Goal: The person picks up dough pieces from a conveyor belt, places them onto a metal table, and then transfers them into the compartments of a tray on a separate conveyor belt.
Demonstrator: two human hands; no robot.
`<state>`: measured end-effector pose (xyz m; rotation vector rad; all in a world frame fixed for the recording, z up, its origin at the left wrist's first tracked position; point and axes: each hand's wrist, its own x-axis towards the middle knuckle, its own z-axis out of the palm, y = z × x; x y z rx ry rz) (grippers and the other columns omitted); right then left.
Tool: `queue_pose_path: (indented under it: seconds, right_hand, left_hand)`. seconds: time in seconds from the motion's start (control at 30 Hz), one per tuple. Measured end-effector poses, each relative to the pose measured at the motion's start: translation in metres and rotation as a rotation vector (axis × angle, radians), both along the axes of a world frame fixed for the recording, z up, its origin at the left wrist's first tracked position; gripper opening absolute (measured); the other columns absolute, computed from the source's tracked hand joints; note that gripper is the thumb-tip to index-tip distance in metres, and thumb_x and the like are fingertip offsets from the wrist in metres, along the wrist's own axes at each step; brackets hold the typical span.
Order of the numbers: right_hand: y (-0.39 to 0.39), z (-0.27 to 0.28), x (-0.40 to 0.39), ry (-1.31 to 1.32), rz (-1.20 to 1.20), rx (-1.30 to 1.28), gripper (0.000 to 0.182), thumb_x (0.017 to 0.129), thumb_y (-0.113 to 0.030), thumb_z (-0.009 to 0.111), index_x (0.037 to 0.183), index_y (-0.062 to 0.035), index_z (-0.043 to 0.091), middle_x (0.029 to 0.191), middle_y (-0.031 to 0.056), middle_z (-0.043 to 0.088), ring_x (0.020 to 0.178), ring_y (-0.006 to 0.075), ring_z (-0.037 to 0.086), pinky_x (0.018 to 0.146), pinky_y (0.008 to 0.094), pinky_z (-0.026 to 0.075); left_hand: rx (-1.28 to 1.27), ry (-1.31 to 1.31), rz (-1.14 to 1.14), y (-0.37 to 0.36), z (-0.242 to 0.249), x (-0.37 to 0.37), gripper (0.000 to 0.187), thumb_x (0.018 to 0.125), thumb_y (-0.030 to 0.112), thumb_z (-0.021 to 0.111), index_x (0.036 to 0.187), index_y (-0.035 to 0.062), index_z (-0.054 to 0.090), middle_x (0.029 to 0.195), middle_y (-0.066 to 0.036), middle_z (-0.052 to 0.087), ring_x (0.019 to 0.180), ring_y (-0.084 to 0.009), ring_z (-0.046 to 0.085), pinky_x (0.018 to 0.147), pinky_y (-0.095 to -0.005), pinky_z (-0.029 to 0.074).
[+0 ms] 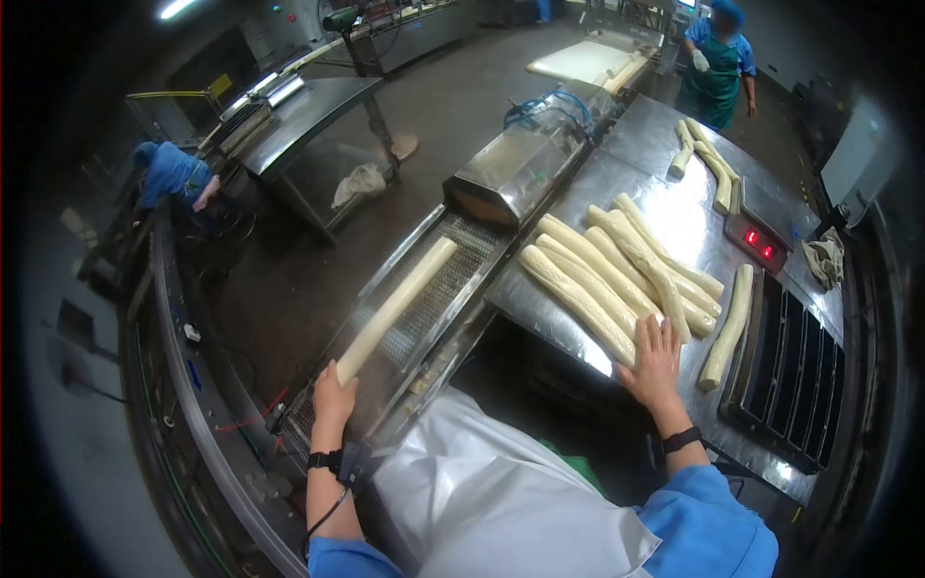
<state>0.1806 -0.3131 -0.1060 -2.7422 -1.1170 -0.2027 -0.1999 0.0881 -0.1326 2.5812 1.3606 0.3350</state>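
My left hand (333,395) is closed around the near end of a long pale dough log (400,306), which lies lengthwise on the metal mesh conveyor (409,337). My right hand (655,368) has its fingers spread over the near ends of several dough logs (588,289) on the steel table (525,301). These logs lie side by side, a few crossing over others. To the right of this hand, a single dough log (728,328) rests by a black slotted tray (790,371).
A metal housing (525,164) covers the conveyor ahead. A scale with a red display (758,243) stands on the table, with more dough logs (708,162) behind it. One co-worker (718,67) stands at the far end; another (183,183) bends at left.
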Motion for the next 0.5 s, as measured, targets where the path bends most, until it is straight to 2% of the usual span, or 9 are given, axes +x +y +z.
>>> queue_pose_path:
  seconds: [0.03,0.1,0.17,0.3,0.4,0.43,0.5]
  right_hand:
    - [0.002,0.001,0.000,-0.012,-0.009,-0.054,0.091,0.070,-0.043,0.073,0.143,-0.0048,0.034,0.146,0.0244,0.031,0.137,0.0415,0.025,0.114,0.0520,0.016]
    - [0.015,-0.003,0.009,-0.003,0.002,-0.074,0.091,0.072,-0.047,0.070,0.143,-0.0051,0.033,0.147,0.0258,0.028,0.138,0.0420,0.023,0.114,0.0528,0.014]
    - [0.036,-0.006,0.020,0.007,0.023,-0.096,0.090,0.074,-0.051,0.067,0.144,-0.0054,0.032,0.149,0.0271,0.025,0.139,0.0426,0.020,0.114,0.0536,0.013]
    - [0.085,-0.003,0.041,0.014,0.038,-0.122,0.092,0.077,-0.058,0.063,0.145,-0.0059,0.030,0.149,0.0294,0.022,0.140,0.0436,0.017,0.114,0.0533,0.011]
    - [0.110,0.002,0.055,0.073,0.018,-0.137,0.092,0.076,-0.061,0.063,0.146,-0.0127,0.030,0.150,0.0289,0.021,0.141,0.0416,0.016,0.114,0.0519,0.011]
    - [0.115,0.001,0.063,0.063,0.012,-0.141,0.091,0.075,-0.063,0.063,0.147,-0.0196,0.030,0.150,0.0274,0.022,0.141,0.0409,0.016,0.114,0.0510,0.011]
    - [0.115,-0.001,0.076,0.092,0.011,-0.073,0.089,0.074,-0.064,0.063,0.147,-0.0254,0.030,0.151,0.0255,0.022,0.141,0.0406,0.017,0.114,0.0504,0.012]
  left_hand:
    - [-0.097,0.043,0.087,-0.002,0.004,-0.002,0.064,0.075,0.022,0.072,0.128,-0.0048,0.048,0.115,-0.026,0.058,0.110,-0.0394,0.055,0.097,-0.0458,0.040]
    - [-0.038,0.088,0.058,-0.004,0.000,-0.001,0.061,0.075,0.021,0.072,0.126,-0.0040,0.050,0.113,-0.025,0.060,0.106,-0.0396,0.057,0.094,-0.0458,0.042]
    - [-0.006,-0.012,-0.021,-0.012,0.002,0.012,0.058,0.075,0.020,0.072,0.125,-0.0016,0.051,0.111,-0.025,0.060,0.104,-0.0399,0.058,0.091,-0.0454,0.044]
    - [-0.035,-0.087,0.010,-0.031,0.008,0.033,0.054,0.076,0.019,0.071,0.123,0.0014,0.052,0.109,-0.024,0.062,0.102,-0.0400,0.059,0.088,-0.0437,0.046]
    - [-0.187,-0.237,0.067,-0.049,0.019,0.029,0.042,0.076,0.016,0.070,0.112,0.0065,0.051,0.106,-0.021,0.062,0.101,-0.0402,0.059,0.086,-0.0430,0.046]
    - [-0.184,-0.238,0.075,-0.050,0.017,0.021,0.042,0.076,0.016,0.070,0.112,0.0065,0.051,0.106,-0.021,0.062,0.101,-0.0402,0.059,0.086,-0.0430,0.046]
    - [-0.206,-0.257,-0.007,-0.054,0.012,0.002,0.042,0.075,0.014,0.070,0.111,0.0040,0.052,0.101,-0.023,0.063,0.097,-0.0413,0.060,0.085,-0.0449,0.046]
